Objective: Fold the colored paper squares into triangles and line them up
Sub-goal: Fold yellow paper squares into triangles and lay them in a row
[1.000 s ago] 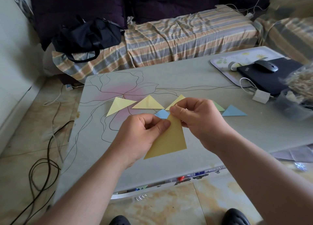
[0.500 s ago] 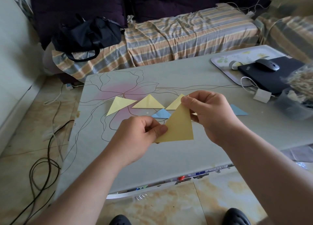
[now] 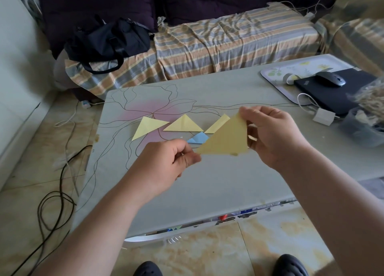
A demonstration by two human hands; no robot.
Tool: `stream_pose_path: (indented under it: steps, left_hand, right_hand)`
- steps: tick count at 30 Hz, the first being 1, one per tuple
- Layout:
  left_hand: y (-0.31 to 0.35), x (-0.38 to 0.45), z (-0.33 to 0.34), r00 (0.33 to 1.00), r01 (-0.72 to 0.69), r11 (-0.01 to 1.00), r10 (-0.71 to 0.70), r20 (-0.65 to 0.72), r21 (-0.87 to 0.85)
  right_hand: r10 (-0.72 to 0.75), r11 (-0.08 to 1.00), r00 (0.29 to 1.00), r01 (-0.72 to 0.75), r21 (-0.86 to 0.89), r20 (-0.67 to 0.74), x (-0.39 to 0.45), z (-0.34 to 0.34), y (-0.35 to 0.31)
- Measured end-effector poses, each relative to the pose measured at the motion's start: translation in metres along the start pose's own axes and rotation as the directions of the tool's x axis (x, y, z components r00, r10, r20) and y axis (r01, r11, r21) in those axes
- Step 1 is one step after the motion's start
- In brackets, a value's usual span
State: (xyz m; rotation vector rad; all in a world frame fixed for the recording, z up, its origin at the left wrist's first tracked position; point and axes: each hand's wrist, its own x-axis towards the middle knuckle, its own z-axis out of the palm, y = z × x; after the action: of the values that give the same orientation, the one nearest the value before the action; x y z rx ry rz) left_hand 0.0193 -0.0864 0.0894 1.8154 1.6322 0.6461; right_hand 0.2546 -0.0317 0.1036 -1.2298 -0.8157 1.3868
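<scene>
Two hands are showing: the left hand (image 3: pixel 166 163) and the right hand (image 3: pixel 272 134), both pinching one tan triangle (image 3: pixel 226 140) above the table (image 3: pixel 207 184). Three pale yellow triangles are lying on the table: one (image 3: pixel 148 126) at the left, one (image 3: pixel 184 124) in the middle, one (image 3: pixel 218 124) partly hidden behind the held paper. One blue triangle (image 3: pixel 198 138) is lying just below them, also partly covered. That is making five paper triangles showing in all; any others behind the hands cannot be counted. One mouse (image 3: pixel 330 81) is sitting on one dark laptop (image 3: pixel 332 94). One black bag (image 3: pixel 110 40) is resting on the striped couch (image 3: pixel 228 40). Two dark shoes (image 3: pixel 289 265) are showing at the bottom edge.
</scene>
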Motion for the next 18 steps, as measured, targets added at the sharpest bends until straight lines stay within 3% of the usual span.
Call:
stream_pose_path:
  steps: [2,5,8,11,15,18]
  left_hand:
    - [-0.006,-0.001,-0.003,0.999,0.030,0.998,-0.028,-0.041,0.047]
    - [-0.012,0.003,-0.005,0.971,0.035,0.995,-0.013,-0.240,0.089]
    - [-0.009,0.007,0.002,0.911,-0.187,0.974,0.220,-0.350,0.127]
    - [0.003,0.005,0.015,0.829,-0.379,0.896,0.440,-0.347,0.231]
    - [0.008,0.006,0.039,0.807,-0.468,0.809,0.555,-0.201,0.356]
    - [0.010,0.010,0.048,0.736,-0.473,0.818,0.571,-0.365,0.326]
  right_hand:
    - [-0.004,1.000,0.997,0.004,0.004,-0.075,0.004,-0.007,-0.005]
    - [0.018,0.999,0.991,-0.021,-0.028,-0.132,0.005,-0.009,0.001]
    - [0.042,0.996,0.992,-0.052,-0.078,-0.120,0.001,0.000,0.011]
    - [0.030,0.989,0.995,-0.044,-0.141,-0.096,-0.005,0.010,0.019]
    - [0.055,0.985,0.997,-0.063,-0.159,-0.058,-0.012,0.018,0.027]
    - [0.096,0.986,0.995,-0.100,-0.136,-0.033,-0.014,0.021,0.027]
